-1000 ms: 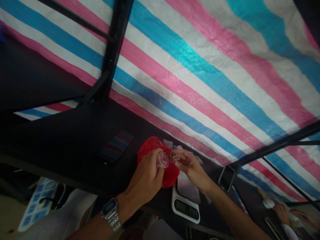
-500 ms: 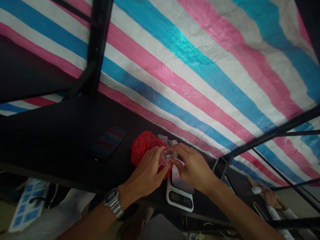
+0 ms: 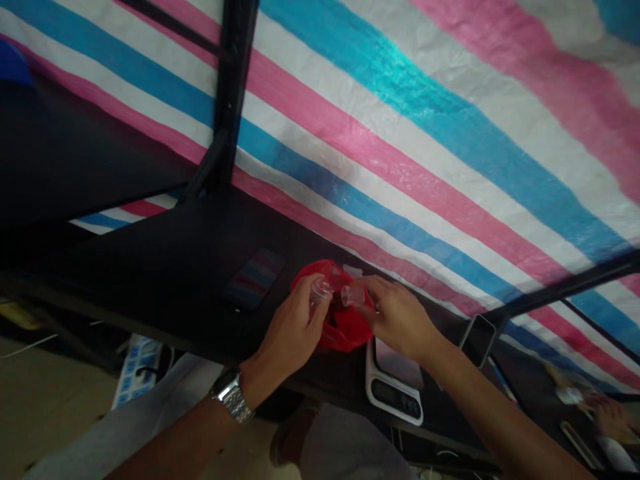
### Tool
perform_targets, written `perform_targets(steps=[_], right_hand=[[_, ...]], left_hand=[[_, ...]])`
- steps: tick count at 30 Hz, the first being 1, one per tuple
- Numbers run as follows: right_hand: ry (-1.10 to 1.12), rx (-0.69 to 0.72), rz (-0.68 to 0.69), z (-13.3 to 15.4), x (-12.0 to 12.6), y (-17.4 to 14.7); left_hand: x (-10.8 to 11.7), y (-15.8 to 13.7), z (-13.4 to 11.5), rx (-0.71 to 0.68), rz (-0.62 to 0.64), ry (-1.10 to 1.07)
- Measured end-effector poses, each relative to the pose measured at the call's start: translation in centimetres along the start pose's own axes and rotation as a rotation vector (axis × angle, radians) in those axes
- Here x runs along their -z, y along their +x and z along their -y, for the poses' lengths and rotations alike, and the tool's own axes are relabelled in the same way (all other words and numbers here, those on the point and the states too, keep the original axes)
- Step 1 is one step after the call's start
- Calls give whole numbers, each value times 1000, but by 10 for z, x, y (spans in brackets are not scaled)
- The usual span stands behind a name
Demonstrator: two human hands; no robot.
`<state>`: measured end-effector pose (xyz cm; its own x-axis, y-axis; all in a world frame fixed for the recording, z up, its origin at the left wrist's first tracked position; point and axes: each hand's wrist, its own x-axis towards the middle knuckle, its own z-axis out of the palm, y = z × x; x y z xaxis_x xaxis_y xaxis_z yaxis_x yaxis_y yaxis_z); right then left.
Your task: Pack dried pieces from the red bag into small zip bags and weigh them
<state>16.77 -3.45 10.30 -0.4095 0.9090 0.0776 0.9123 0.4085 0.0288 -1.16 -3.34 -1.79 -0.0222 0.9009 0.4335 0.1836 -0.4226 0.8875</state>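
Note:
My left hand [image 3: 290,323], with a metal-band watch on the wrist, is closed around a small clear plastic cup [image 3: 321,288]. A second small clear cup [image 3: 353,296] is pinched in the fingers of my right hand [image 3: 403,319], its mouth turned toward the left hand. The two cups are apart, over a red plastic bag [image 3: 347,337] that stands open on the black table. Something dark shows inside the bag, too blurred to name. More clear plastic [image 3: 353,271] lies behind the bag. A white digital scale [image 3: 395,399] sits just right of the bag.
A dark phone [image 3: 255,279] lies flat on the black table [image 3: 180,267] to the left. Another phone [image 3: 478,340] leans near the rack's black bar at right. Striped sheeting [image 3: 380,160] hangs behind. A co-worker's hand [image 3: 607,417] is at far right.
My hands have drawn apart, so two clear cups now show separately, and more of the bag's opening is visible. The view has shifted left.

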Motion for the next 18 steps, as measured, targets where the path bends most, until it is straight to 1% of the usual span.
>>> perform_targets(steps=[2,3,5,7,13,18], right_hand=[[-9,7,138,2,-13,5],[-18,22,183,4,-20,7],[-29,40,218,5,-30,10],[-17,47,231,5,-36,12],[16,61,288,-6,-34,9],[-9,49,349,-20,-25,-3]], left_hand=[[3,-1,0,50,-95,134],[3,-2,1,59,-124,206],[0,-2,2,46,-142,325],[-5,-2,4,29,-135,375],[-21,6,12,51,-145,297],[-21,15,9,0,-173,169]])
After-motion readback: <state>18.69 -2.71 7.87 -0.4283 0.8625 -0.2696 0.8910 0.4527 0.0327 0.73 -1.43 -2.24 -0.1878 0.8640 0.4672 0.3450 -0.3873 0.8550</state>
